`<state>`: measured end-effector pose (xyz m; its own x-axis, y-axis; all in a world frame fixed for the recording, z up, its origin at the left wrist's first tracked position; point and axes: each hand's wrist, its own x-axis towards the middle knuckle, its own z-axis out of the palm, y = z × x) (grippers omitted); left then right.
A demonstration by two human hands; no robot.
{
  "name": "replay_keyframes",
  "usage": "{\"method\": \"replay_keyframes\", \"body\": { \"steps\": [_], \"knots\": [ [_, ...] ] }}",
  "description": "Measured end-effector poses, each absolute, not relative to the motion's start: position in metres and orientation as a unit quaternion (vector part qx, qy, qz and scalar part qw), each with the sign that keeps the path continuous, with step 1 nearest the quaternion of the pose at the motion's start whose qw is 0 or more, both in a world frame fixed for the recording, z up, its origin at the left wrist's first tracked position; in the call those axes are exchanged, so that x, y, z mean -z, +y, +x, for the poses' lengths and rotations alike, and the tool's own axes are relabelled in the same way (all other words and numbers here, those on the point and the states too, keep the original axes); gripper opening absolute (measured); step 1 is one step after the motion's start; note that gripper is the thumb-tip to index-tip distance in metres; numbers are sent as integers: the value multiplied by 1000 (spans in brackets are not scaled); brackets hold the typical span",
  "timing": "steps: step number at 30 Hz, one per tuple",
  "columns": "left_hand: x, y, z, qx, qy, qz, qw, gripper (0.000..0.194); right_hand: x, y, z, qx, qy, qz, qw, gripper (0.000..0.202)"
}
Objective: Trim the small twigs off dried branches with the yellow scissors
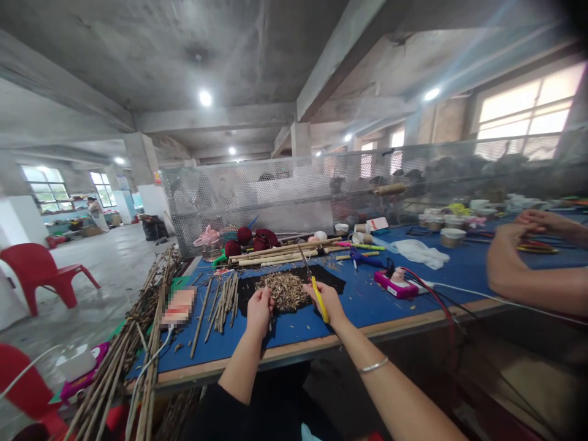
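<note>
My left hand is closed in a pinch at the near left edge of a pile of short cut twig pieces. What its fingers hold is too small to make out. Yellow-handled scissors are in my right hand, their dark blades pointing up and away over the pile's right side. The pile lies on a black cloth spread on the blue table. Just left of the cloth, several longer twigs lie side by side.
Long bundled branches lean along the table's left end. Behind the cloth are pale sticks and dark red yarn balls. At right are a purple power strip with cables, a white cloth and another person's arms.
</note>
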<state>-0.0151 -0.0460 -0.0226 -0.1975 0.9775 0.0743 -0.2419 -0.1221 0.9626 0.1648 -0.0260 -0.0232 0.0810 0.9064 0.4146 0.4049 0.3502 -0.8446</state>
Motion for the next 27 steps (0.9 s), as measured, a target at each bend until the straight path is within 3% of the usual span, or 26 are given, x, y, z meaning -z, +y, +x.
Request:
{"method": "replay_keyframes", "body": {
  "steps": [4,10,14,27],
  "knots": [
    [23,-47,-14,-617,457,429,477,42,22,-32,160,-161,-637,-549,517,40],
    [17,-51,-15,-605,465,413,497,33,19,-42,151,-86,-665,-620,407,35],
    [19,-49,-16,-621,445,396,509,32,17,-43,151,-89,-698,-602,379,26],
    [15,-57,-14,-580,436,450,520,50,14,-47,146,-113,-761,-544,335,49]
  ]
}}
